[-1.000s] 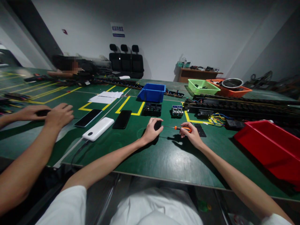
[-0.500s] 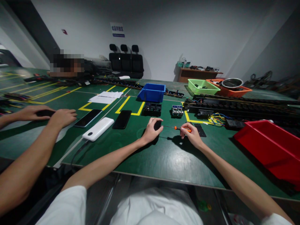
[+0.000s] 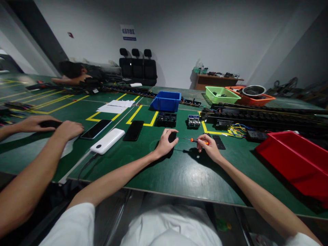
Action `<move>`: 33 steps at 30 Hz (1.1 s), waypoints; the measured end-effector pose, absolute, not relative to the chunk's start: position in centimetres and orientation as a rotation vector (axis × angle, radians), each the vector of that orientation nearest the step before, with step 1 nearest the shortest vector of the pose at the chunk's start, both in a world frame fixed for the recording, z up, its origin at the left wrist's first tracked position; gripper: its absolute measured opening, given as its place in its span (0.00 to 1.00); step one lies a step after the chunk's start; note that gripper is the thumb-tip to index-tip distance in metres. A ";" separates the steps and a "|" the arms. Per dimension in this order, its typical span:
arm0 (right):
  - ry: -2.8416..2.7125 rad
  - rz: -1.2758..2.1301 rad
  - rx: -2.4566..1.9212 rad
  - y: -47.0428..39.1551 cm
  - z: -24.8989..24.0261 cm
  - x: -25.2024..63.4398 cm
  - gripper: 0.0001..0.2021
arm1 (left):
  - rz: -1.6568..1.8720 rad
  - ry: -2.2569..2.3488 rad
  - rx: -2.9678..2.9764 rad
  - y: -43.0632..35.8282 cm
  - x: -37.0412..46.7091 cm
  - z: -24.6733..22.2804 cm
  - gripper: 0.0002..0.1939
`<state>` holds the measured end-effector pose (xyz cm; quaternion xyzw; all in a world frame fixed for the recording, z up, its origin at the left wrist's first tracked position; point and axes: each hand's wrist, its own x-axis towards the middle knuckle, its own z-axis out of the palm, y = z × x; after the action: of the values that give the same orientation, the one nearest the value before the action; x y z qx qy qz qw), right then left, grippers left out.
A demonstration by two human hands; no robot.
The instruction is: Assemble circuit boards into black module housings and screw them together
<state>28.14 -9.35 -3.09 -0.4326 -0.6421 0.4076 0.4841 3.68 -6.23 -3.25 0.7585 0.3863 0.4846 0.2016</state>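
Note:
My left hand [image 3: 165, 142] grips a small black block-like part [image 3: 172, 137] just above the green table [image 3: 164, 177]. In my right hand [image 3: 208, 147] is a screwdriver [image 3: 194, 140] with an orange and black handle, held level. Its thin shaft points left, and the tip meets or nearly meets the right side of the black part; I cannot tell which. Beyond my hands stand a black electronic module [image 3: 166, 119] and a smaller module with a silvery front [image 3: 193, 121]. A flat black plate [image 3: 219, 142] lies just behind my right hand.
A red bin [image 3: 294, 160] stands at right, below long black rails [image 3: 246, 116] with loose wires. A blue bin [image 3: 166, 101] is behind the modules. To the left lie a phone [image 3: 133, 131], a white power bank [image 3: 107, 141] and a co-worker's hands [image 3: 68, 130].
My hands, the black part and the screwdriver look almost unmoved. The co-worker's hands at left have shifted very slightly.

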 end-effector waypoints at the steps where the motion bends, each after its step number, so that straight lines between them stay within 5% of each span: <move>1: -1.567 0.983 -1.050 -9.3 -3.1 28.2 0.12 | 1.353 1.083 2.116 -6.2 3.7 -3.2 0.13; 33: -1.586 0.973 -1.045 -9.4 -2.9 28.1 0.12 | 1.346 1.081 2.129 -6.3 3.6 -3.1 0.13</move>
<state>28.09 -9.40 -2.89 -0.4289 -0.6509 0.3993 0.4826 3.62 -6.29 -3.13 0.7612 0.3866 0.4812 0.1989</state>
